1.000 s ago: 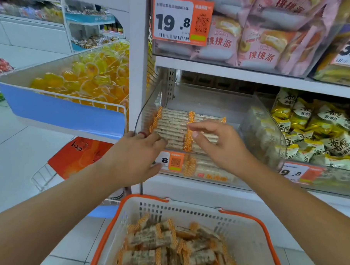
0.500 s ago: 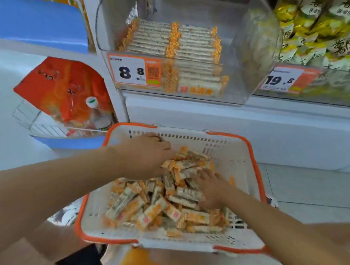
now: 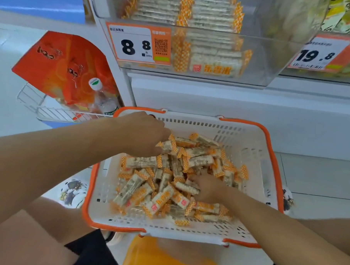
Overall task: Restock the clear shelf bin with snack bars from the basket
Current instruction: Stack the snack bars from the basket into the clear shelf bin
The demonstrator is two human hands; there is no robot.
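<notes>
A white basket with an orange rim sits low in front of me, filled with several snack bars in white and orange wrappers. My left hand reaches into the pile at the basket's far left, fingers curled onto bars there. My right hand is down in the middle of the pile, fingers curled round a bar. Above, the clear shelf bin holds neat rows of the same bars behind an 8.8 price tag.
A wire rack at the left holds orange packs and a water bottle. To the right a second clear bin carries a 19.8 tag. A white shelf base stands behind the basket. An orange object lies below the basket's near edge.
A second ago both hands were up at the clear bin arranging bars. They came down into the basket, and since half a second ago they have dug further into the pile.
</notes>
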